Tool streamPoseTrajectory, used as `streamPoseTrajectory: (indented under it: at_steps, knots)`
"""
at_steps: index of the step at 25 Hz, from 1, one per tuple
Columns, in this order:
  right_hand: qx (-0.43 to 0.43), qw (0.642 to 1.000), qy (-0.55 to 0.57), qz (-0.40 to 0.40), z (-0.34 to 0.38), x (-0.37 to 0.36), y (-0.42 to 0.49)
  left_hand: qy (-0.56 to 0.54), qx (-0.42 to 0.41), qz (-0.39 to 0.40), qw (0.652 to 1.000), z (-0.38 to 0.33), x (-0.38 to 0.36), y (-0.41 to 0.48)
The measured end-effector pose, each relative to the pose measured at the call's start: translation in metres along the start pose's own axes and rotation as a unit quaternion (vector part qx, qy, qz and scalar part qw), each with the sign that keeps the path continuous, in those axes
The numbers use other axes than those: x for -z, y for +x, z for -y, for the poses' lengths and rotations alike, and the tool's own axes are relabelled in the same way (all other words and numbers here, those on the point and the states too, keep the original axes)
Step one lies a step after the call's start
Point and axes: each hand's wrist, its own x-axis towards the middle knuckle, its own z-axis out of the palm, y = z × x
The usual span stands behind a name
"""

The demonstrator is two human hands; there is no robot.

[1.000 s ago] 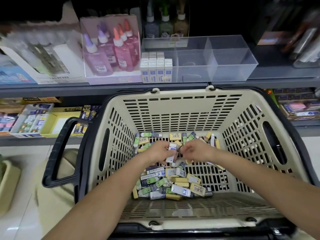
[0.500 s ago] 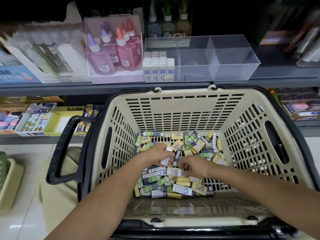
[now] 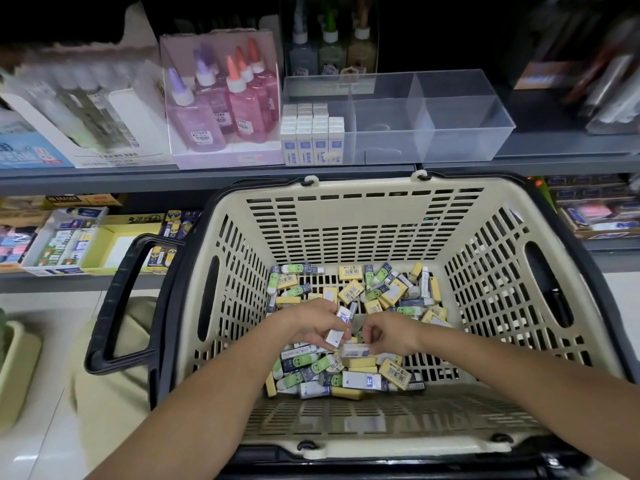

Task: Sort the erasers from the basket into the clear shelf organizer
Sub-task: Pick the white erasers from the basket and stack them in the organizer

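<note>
A cream plastic basket (image 3: pixel 360 216) with black handles holds several loose erasers (image 3: pixel 388 296) in yellow, green and white-blue wrappers. Both hands are down inside it. My left hand (image 3: pixel 311 325) grips a few white-blue erasers (image 3: pixel 337 327). My right hand (image 3: pixel 389 332) pinches another white eraser (image 3: pixel 356 349) just above the pile. On the shelf behind stands the clear shelf organizer (image 3: pixel 460 123); its left compartment holds rows of white-blue erasers (image 3: pixel 311 136), and the other two compartments hold nothing.
Pink and purple glue bottles (image 3: pixel 221 102) stand in a display box left of the organizer. A white display carton (image 3: pixel 79 109) is further left. The lower shelf carries stationery boxes (image 3: pixel 69 240). A beige bin (image 3: pixel 17 368) sits on the floor at left.
My right hand has lifted a white eraser from the pile and drawn close to my left hand, which still holds its erasers. The camera view has dipped slightly.
</note>
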Motion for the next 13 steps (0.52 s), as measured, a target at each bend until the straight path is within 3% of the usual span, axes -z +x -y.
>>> streamPoseTrajectory:
  at_steps: [5, 8, 10, 13]
  knots:
    - [0.034, 0.991, 0.112, -0.059, 0.021, 0.010, -0.008, 0.033, -0.007, 0.055, 0.998, 0.000, -0.004, 0.001]
    - [0.011, 0.981, 0.187, -0.058, 0.022, 0.020, -0.014, 0.017, 0.001, 0.065, 0.998, -0.002, 0.002, 0.000]
    - [-0.028, 0.995, 0.088, -0.021, 0.016, 0.024, -0.020, 0.009, 0.021, 0.063, 0.998, -0.002, 0.005, -0.001]
    - [-0.028, 0.993, -0.064, 0.096, 0.014, 0.009, -0.025, -0.034, 0.030, 0.046, 0.998, -0.003, 0.007, -0.002]
